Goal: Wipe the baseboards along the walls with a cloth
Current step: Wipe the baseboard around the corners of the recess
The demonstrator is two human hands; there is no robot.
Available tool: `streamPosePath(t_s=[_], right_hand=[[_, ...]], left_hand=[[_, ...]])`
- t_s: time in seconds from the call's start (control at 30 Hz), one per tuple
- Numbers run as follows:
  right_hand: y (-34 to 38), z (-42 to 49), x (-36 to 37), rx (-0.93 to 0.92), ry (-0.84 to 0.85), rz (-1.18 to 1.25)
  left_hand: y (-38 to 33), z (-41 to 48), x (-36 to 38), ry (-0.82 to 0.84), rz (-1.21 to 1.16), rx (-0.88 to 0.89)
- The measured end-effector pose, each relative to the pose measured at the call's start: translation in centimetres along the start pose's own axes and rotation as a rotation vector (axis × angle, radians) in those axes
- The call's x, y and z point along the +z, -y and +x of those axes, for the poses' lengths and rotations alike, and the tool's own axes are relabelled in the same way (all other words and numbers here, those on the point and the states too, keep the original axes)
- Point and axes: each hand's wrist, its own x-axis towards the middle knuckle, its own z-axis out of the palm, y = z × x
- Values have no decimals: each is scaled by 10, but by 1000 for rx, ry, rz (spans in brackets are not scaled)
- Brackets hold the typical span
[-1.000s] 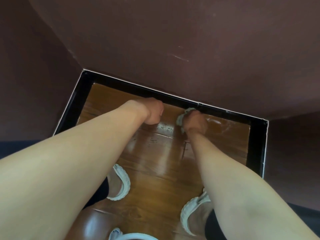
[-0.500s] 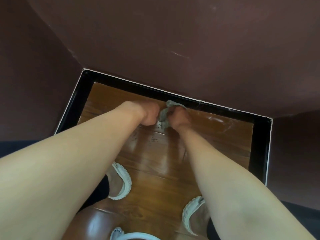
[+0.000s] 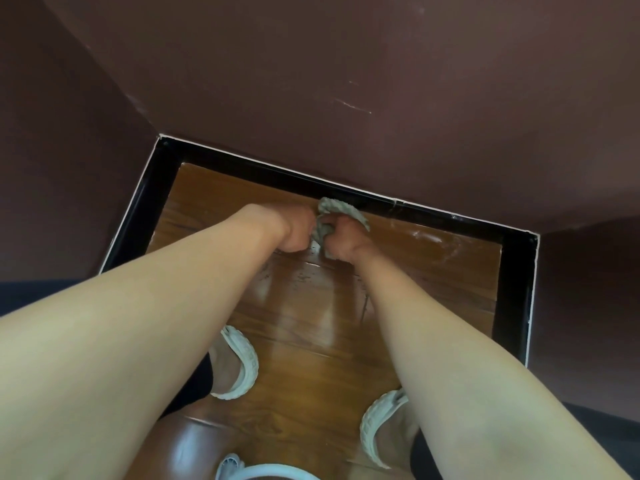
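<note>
Grey, nubbly cloth sits bunched against the glossy black baseboard, clenched in the right hand; the left hand is fisted just beside it above the polished wooden floor.

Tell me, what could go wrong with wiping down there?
The cloth is bunched in the right hand, so little of it meets the baseboard; dirt may stay. The floor looks shiny, maybe wet; the sandals could slip. Specks near the left hand may smear.
</note>
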Motion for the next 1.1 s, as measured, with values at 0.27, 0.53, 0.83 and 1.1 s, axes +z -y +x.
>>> streamPosePath(t_s=[0.27,0.53,0.83,1.1], right_hand=[[-92,-27,-49,393,-391,133],[-97,-48,-33,281,-171,84],[-152,-47,-72,330,-308,12],[-128,-48,-53,230,-226,-24]], left_hand=[[-36,3,-15,-48,8,59],[-83,13,-9,-70,50,155],[-123,17,-10,-57,89,212],[-116,29,-11,-63,87,185]])
